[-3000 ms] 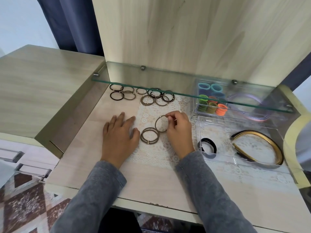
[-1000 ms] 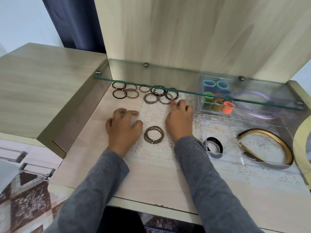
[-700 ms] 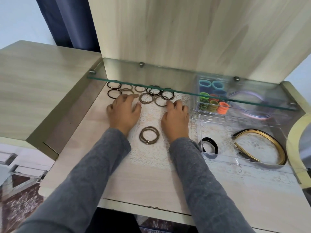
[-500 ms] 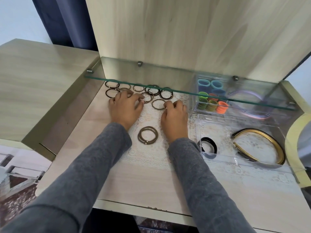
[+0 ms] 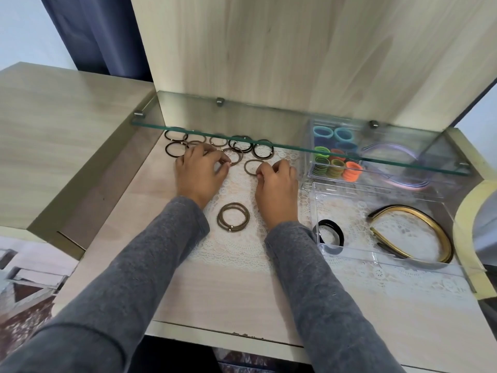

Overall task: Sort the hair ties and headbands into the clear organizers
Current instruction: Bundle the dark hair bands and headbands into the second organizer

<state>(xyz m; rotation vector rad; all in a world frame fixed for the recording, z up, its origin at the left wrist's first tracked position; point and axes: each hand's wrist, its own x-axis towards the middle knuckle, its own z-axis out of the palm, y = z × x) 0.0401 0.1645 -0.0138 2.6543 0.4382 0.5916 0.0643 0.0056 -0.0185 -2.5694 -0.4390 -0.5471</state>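
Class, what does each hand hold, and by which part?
Left hand pinches the dark brown hair tie at its near rim; right hand pinches the taupe hair tie at its near right rim.

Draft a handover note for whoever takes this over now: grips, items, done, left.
Left grip pinches a dark-brown tie; right grip pinches a taupe tie, both on the lace mat.
Taupe stack lies on the mat, nearer the front edge; loose ties sit under the glass shelf.
Done: black tie and gold headband in front organizer; coloured ties, purple headbands in rear organizer.
Left: every brown and taupe tie.
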